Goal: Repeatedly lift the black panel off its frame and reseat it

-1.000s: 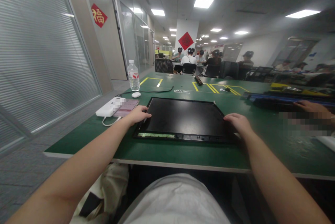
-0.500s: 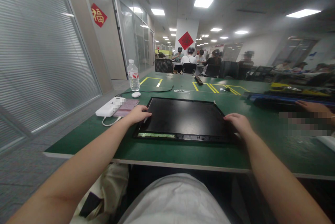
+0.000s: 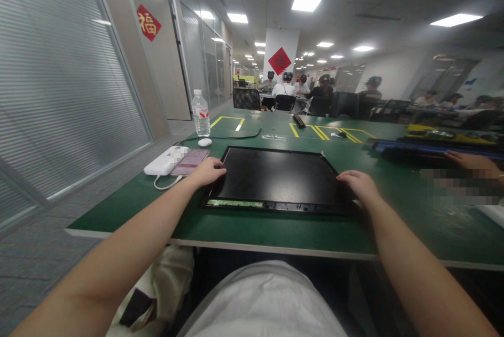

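Note:
A black flat screen panel [image 3: 279, 177] with a thin dark frame lies on the green table [image 3: 275, 229] in front of me. A strip of green circuit board [image 3: 235, 203] shows along its near edge, at the left. My left hand [image 3: 208, 171] grips the panel's left edge, thumb on the top side. At the opposite edge, my right hand [image 3: 357, 183] holds the right side with its fingers closed on the frame. Both hands' fingers are partly hidden along the underside.
Left of the panel lie a phone [image 3: 191, 162], a white power bank [image 3: 165, 160] with a cable, and a white round case [image 3: 205, 142]. A water bottle [image 3: 201, 114] stands behind them. At the right, another person's hand [image 3: 472, 164] is near a long dark-blue part [image 3: 429, 151].
My left thumb has shifted very slightly to the left on the panel's edge. Otherwise the panel and my right hand look the same.

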Available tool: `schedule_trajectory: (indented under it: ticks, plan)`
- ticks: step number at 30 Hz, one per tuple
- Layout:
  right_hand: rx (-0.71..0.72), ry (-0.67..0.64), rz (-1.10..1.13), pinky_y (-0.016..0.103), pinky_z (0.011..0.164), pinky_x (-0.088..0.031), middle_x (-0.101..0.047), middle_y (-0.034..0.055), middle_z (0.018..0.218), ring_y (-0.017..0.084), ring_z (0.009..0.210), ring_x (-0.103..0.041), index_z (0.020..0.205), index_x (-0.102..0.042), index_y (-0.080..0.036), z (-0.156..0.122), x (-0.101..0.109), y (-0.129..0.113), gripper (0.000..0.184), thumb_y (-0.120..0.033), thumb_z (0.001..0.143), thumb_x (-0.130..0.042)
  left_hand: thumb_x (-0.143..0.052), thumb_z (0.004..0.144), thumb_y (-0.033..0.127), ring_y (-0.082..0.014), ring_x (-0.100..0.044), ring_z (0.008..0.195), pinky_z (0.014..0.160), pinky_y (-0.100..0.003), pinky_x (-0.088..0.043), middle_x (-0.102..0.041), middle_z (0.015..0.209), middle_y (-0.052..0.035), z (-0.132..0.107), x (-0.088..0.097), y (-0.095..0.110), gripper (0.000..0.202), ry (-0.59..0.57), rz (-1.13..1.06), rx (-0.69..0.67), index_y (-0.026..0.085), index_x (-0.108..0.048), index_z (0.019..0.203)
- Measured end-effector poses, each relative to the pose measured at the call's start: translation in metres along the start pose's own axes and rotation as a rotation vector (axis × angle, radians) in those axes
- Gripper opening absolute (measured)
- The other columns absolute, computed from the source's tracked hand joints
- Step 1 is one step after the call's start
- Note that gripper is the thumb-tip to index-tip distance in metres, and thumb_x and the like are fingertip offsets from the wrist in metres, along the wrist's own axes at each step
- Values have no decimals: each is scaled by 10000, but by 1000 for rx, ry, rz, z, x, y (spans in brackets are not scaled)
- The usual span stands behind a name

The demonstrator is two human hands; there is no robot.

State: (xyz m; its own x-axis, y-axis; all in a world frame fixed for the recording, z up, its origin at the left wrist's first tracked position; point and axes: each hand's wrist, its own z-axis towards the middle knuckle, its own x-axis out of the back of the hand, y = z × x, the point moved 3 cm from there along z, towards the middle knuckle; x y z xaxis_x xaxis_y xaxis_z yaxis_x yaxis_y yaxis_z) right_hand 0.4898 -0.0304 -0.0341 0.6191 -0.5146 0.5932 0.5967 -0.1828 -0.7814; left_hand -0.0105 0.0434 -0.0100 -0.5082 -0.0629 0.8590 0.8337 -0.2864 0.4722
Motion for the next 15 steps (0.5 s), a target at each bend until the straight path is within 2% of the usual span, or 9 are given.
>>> schedule_trajectory:
  ticks: [8,12,15]
  plan:
    - [-16,-2,3,339,649,-483,-719,44,708,251,741,-645,710,-760,-239,-2,0,-2,187,-382,619,-679,-612,769,373,-325,-685,1098,1014,-373,-499,-790,1006,-113,0,0,1,221,-5,54,-31,219,-769,761]
    - [4,18,-46,342,680,-477,-724,38,734,240,742,-636,700,-757,-243,-5,0,-7,170,-374,635,-670,-623,767,368,-354,-669,1158,1057,-400,-477,-779,1111,-147,1,0,-1,219,19,57,-40,208,-773,762]
    - [18,30,-59,340,679,-477,-725,40,737,241,746,-635,688,-753,-241,-7,1,-9,162,-368,641,-665,-636,761,372,-355,-651,1200,1079,-392,-465,-775,1142,-141,0,0,0,211,11,67,-35,217,-777,774]
